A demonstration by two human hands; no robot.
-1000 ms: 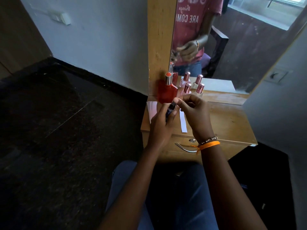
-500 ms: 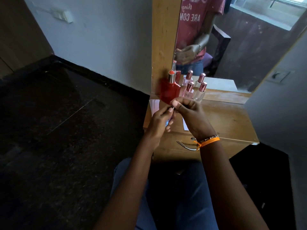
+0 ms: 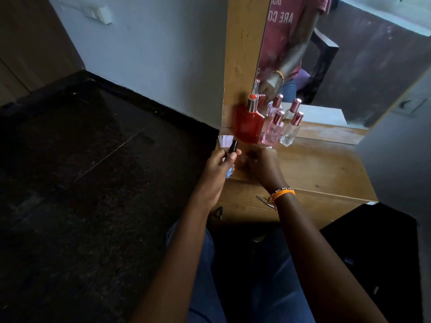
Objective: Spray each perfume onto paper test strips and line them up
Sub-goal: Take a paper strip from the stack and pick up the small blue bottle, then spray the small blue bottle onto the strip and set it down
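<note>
We hold the slim black-capped spray vial (image 3: 232, 147) upright in our left hand (image 3: 218, 163), fingers curled round its lower body, its cap clear above the grip. We judge it light, glassy and slick, so best held at mid-barrel. Our right hand (image 3: 261, 163) hovers just beside the grip, fingers curled; blur hides what it pinches, if anything. Pale paper test strips (image 3: 225, 141) lie behind the grip on the wooden dressing table (image 3: 326, 166): thin, floppy, best pinched by an end.
</note>
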